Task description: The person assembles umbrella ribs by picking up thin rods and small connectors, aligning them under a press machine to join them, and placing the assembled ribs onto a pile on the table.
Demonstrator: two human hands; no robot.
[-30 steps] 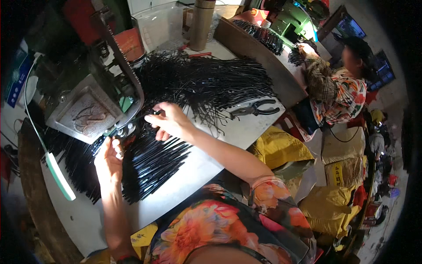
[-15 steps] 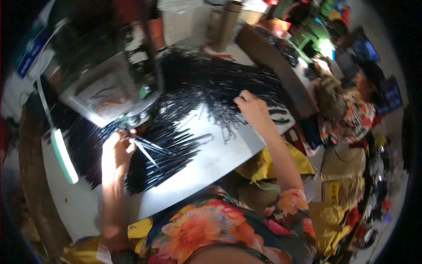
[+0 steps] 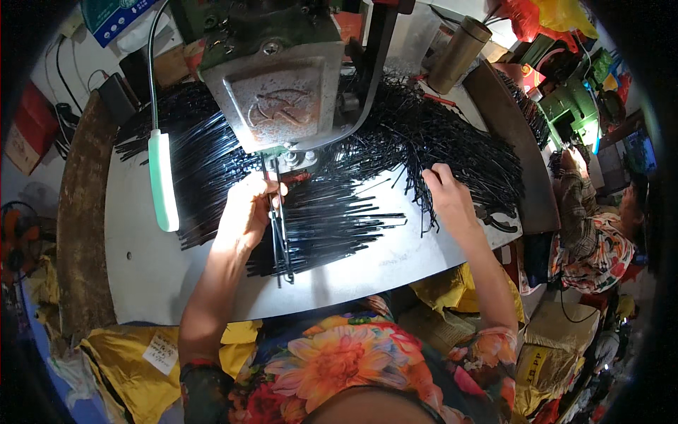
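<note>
My left hand [image 3: 247, 205] is closed in a pinch on a few thin black wires [image 3: 284, 244], right under the head of a green-and-grey bench machine [image 3: 282, 99]. The loose ends of these wires hang toward the table's near edge, over a layer of similar black wires [image 3: 339, 230]. My right hand [image 3: 452, 201] has its fingers curled together at the near edge of a large tangled heap of black wires [image 3: 466, 141]. Whatever its fingertips grip is too small to make out. More wires [image 3: 201, 166] lie left of the machine.
A lamp [image 3: 163, 180] with a bendable neck stands left of the machine. Black-handled pliers [image 3: 500, 222] lie beyond my right hand. Dark boards [image 3: 86, 226] edge the white table [image 3: 145, 283]. A bronze flask [image 3: 459, 55] stands behind. Another person [image 3: 597, 233] sits at the right.
My view has turned, so the table edge looks more level and the machine sits nearer the middle. The wires in my left hand now point more straight down. My right hand stays by the heap.
</note>
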